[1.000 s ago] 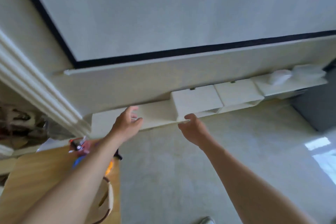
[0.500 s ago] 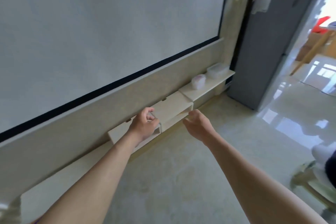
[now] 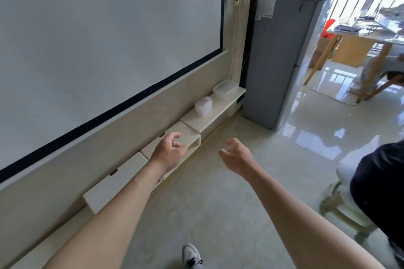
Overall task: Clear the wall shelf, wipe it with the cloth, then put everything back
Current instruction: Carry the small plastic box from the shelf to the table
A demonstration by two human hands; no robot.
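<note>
Grips empty: left hand [image 3: 168, 153] and right hand [image 3: 237, 157] are hovering loosely curled before the wall shelf [image 3: 220, 106], likely readying to clear it; small tub [image 3: 203, 106] and clear box [image 3: 225, 89] are sitting at its far end.

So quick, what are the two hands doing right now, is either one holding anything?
Left hand: open, fingers loosely curled, holding nothing.
Right hand: open, fingers relaxed, holding nothing.

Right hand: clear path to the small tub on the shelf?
Probably yes: nothing lies between the right hand and the small tub on the shelf, though the hand is well short of it.
</note>
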